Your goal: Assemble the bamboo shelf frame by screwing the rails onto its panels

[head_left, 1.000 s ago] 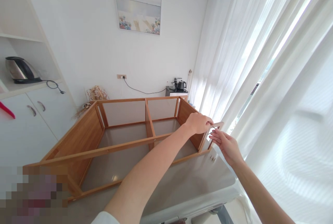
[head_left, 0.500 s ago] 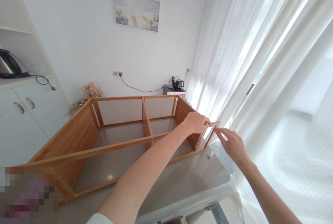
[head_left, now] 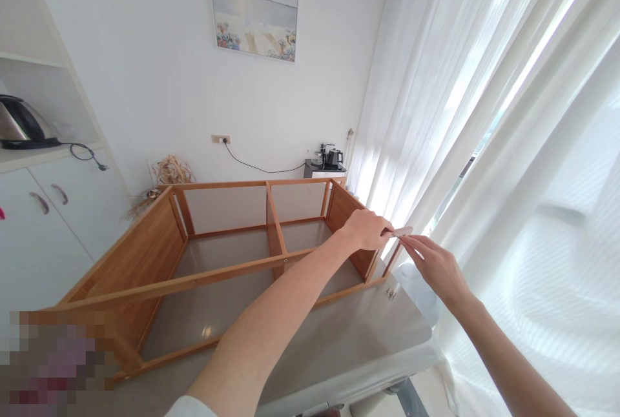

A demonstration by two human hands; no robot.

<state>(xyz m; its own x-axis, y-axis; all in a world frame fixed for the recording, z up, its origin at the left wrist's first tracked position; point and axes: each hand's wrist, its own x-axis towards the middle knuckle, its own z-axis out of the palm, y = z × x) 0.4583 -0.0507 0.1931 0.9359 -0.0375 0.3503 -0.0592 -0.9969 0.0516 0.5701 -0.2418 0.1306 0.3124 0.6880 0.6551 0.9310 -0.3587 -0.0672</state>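
A wooden shelf frame (head_left: pixel 232 268) with solid end panels lies on the table. At its right end, my left hand (head_left: pixel 365 230) reaches over with fingers closed, the fingertips beside the pale end of a frame post (head_left: pixel 403 231). What these fingers pinch, if anything, is too small to make out. My right hand (head_left: pixel 433 265) meets it from the other side, thumb and fingers pressed together at the same spot. Its fingertips almost touch those of my left hand. Whatever is between them cannot be made out. Several small metal screws (head_left: pixel 391 294) rest on the table below my hands.
The grey table (head_left: pixel 339 333) ends just right of the screws. White curtains (head_left: pixel 484 146) hang along the right side. Behind the frame are dried plants (head_left: pixel 174 170) and a small stand with a kettle (head_left: pixel 334 158). A part of the lower left is pixelated.
My right hand has shifted slightly, its fingertips higher and closer to the post's end. My left hand has stayed nearly in place. The view has moved a little.
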